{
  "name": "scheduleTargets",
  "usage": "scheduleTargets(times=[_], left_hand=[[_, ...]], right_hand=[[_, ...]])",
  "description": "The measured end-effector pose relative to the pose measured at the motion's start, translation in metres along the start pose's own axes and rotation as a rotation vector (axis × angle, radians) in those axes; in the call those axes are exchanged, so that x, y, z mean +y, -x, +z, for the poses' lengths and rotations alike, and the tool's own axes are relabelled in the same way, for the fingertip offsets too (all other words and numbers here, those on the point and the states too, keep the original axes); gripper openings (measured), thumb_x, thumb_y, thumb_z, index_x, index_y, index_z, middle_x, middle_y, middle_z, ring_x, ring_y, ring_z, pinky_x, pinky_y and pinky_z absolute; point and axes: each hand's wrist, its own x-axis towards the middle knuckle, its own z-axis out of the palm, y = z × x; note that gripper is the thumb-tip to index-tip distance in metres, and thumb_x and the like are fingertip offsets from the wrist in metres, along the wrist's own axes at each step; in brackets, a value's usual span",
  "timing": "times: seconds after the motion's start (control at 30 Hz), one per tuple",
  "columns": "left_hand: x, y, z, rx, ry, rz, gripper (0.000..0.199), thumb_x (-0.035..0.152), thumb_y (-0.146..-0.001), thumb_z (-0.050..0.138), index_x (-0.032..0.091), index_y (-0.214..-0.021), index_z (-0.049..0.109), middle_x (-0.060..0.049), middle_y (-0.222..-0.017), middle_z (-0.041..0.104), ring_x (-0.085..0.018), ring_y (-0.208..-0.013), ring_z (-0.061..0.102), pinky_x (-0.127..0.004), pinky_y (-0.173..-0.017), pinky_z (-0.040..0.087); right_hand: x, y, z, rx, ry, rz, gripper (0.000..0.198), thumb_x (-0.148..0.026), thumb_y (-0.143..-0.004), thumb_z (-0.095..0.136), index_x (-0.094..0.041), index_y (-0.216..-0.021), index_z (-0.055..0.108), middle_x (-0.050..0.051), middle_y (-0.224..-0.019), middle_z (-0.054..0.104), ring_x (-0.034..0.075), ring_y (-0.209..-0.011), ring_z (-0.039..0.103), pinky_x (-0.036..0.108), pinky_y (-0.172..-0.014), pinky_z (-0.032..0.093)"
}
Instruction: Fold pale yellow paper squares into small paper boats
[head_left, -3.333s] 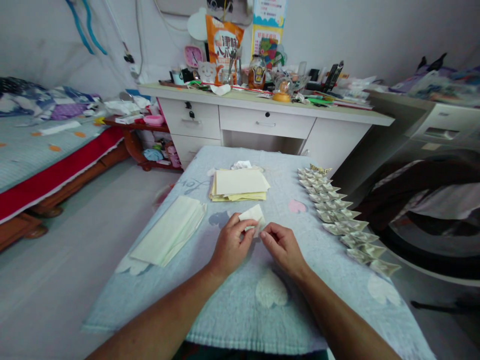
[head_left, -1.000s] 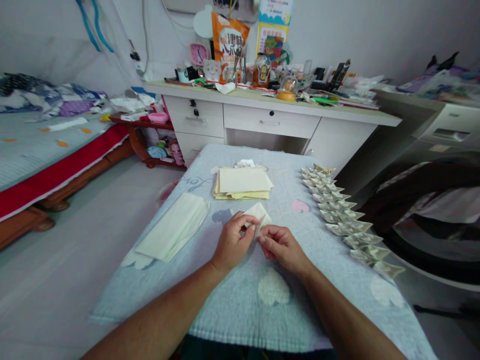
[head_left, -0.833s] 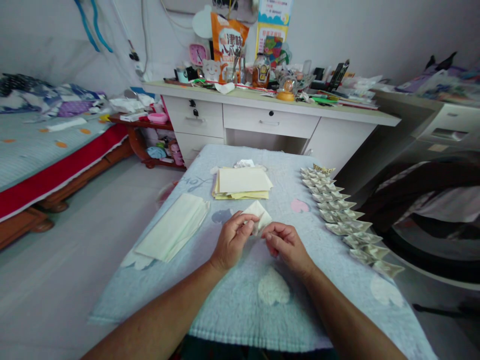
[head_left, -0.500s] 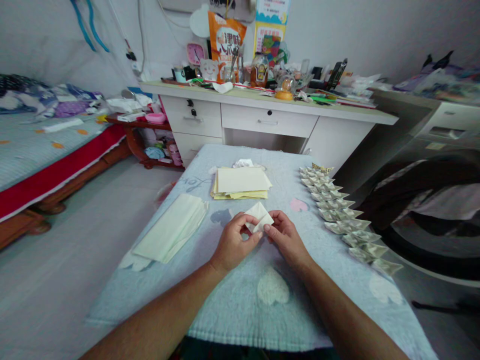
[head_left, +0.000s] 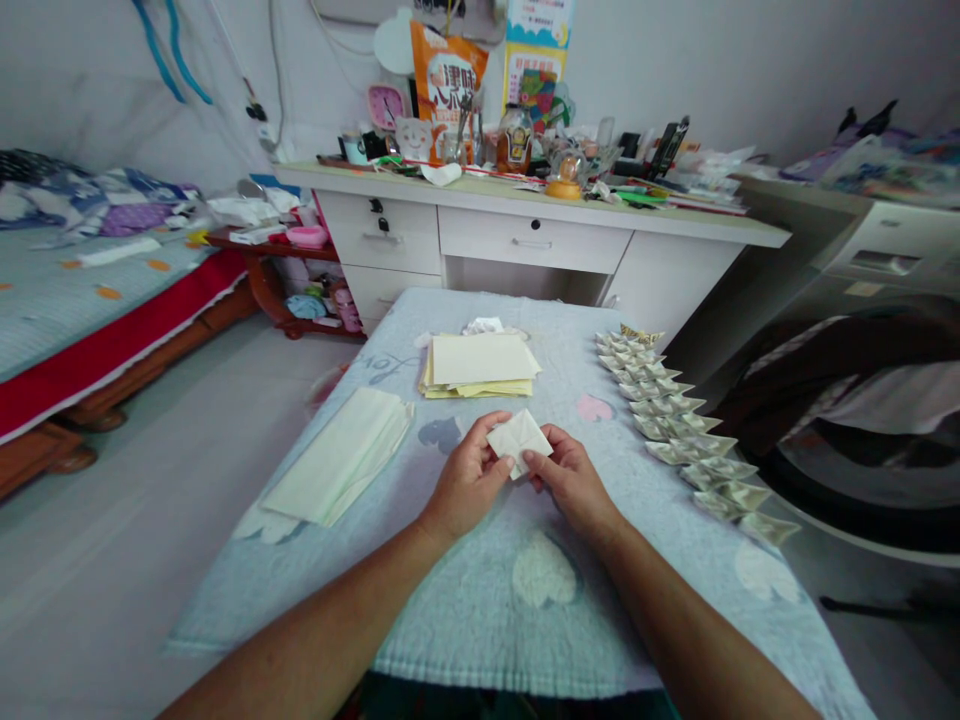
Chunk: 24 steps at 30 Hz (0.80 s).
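A small square of folded white paper point(head_left: 523, 438) with crease lines is held above the cloth-covered table point(head_left: 450, 620). My left hand point(head_left: 474, 470) grips its left side, thumb at the lower edge and fingers behind. My right hand point(head_left: 570, 470) pinches the lower right edge, thumb on top and fingers underneath. Just beyond the hands lies a stack of cream and yellow paper sheets point(head_left: 484, 360). To the left rests a pile of long pale paper sheets point(head_left: 341, 455). Along the right side stand rows of folded paper pieces point(head_left: 675, 425) with pointed ends.
A crumpled white tissue point(head_left: 484, 326) sits behind the stack. Past the table is a white desk point(head_left: 536, 240) crowded with a jar point(head_left: 514, 140), an orange snack bag point(head_left: 448, 85) and a pink clock point(head_left: 386, 106). A bed point(head_left: 97, 270) stands left, a washing machine point(head_left: 885, 250) right.
The paper now lies flatter, a full creased square facing up. My left fingers have moved off its front to its left edge. My right thumb stays on the lower edge.
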Motion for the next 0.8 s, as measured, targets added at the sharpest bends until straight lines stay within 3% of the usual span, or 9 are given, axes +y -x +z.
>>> scheduleTargets(times=[0.13,0.2,0.27,0.33,0.4,0.5,0.6,0.7,0.8], left_hand=[[-0.003,-0.001,-0.005,0.025,-0.083,0.029,0.043,0.024,-0.089,0.048,0.022,-0.131,0.041,-0.004,-0.097,0.063,-0.015,-0.077,0.062,-0.026,-0.067,0.051],[-0.002,0.000,-0.009,0.067,-0.218,0.140,0.039,0.018,-0.087,0.047,0.022,-0.126,0.048,-0.008,-0.115,0.056,-0.018,-0.098,0.060,-0.031,-0.082,0.051],[0.002,0.001,-0.013,0.091,-0.456,0.283,0.044,0.008,-0.078,0.050,0.024,-0.119,0.056,-0.008,-0.136,0.040,-0.024,-0.126,0.043,-0.041,-0.102,0.041],[0.006,0.001,-0.015,0.097,-0.660,0.381,0.052,0.003,-0.072,0.053,0.025,-0.119,0.058,-0.007,-0.144,0.030,-0.027,-0.135,0.030,-0.047,-0.111,0.030],[0.009,0.001,-0.016,0.074,-0.799,0.469,0.047,0.003,-0.073,0.056,0.026,-0.114,0.062,-0.006,-0.144,0.032,-0.027,-0.136,0.028,-0.049,-0.112,0.026],[0.008,-0.002,-0.017,0.005,-0.861,0.557,0.032,0.007,-0.078,0.059,0.027,-0.101,0.068,-0.004,-0.129,0.052,-0.025,-0.128,0.039,-0.047,-0.109,0.031],[0.006,-0.004,-0.019,-0.033,-0.796,0.521,0.023,0.011,-0.083,0.057,0.025,-0.097,0.068,-0.003,-0.104,0.065,-0.021,-0.108,0.054,-0.039,-0.097,0.041],[0.005,-0.004,-0.018,-0.048,-0.691,0.387,0.014,0.019,-0.086,0.056,0.021,-0.095,0.067,-0.003,-0.091,0.066,-0.017,-0.090,0.060,-0.031,-0.083,0.046],[0.007,-0.002,-0.016,-0.075,-0.593,0.259,0.014,0.020,-0.086,0.055,0.020,-0.096,0.065,-0.002,-0.090,0.066,-0.015,-0.085,0.061,-0.026,-0.078,0.046]], right_hand=[[0.000,-0.001,-0.002,0.012,-0.061,-0.006,0.028,-0.032,-0.078,0.067,-0.021,-0.098,0.051,-0.004,-0.069,0.058,0.008,-0.049,0.046,0.018,-0.041,0.034],[-0.001,-0.001,-0.003,0.031,-0.097,-0.005,0.037,-0.029,-0.078,0.067,-0.024,-0.108,0.047,-0.005,-0.069,0.060,0.008,-0.047,0.048,0.017,-0.040,0.034],[-0.002,-0.001,-0.004,0.057,-0.140,0.007,0.042,-0.027,-0.077,0.067,-0.025,-0.112,0.044,-0.006,-0.067,0.060,0.008,-0.045,0.047,0.017,-0.039,0.035],[-0.003,0.000,-0.003,0.066,-0.186,0.035,0.047,-0.026,-0.075,0.067,-0.026,-0.114,0.042,-0.007,-0.065,0.059,0.008,-0.043,0.047,0.017,-0.038,0.035],[-0.003,0.001,-0.002,0.047,-0.220,0.072,0.050,-0.027,-0.074,0.068,-0.026,-0.116,0.041,-0.007,-0.064,0.058,0.008,-0.042,0.046,0.017,-0.038,0.034],[-0.004,0.002,-0.002,-0.008,-0.198,0.129,0.046,-0.033,-0.076,0.066,-0.025,-0.115,0.043,-0.007,-0.062,0.055,0.008,-0.041,0.044,0.018,-0.039,0.033],[-0.006,0.002,-0.004,0.023,0.003,0.076,0.028,-0.039,-0.083,0.058,-0.023,-0.105,0.052,-0.005,-0.062,0.051,0.010,-0.049,0.045,0.021,-0.045,0.036],[-0.012,0.004,-0.009,0.123,0.284,-0.143,0.023,-0.040,-0.087,0.054,-0.021,-0.097,0.062,0.001,-0.081,0.054,0.014,-0.072,0.051,0.025,-0.063,0.041],[-0.019,0.006,-0.011,0.081,0.369,-0.303,0.025,-0.038,-0.083,0.058,-0.021,-0.102,0.063,0.004,-0.095,0.053,0.018,-0.090,0.049,0.029,-0.078,0.040]])
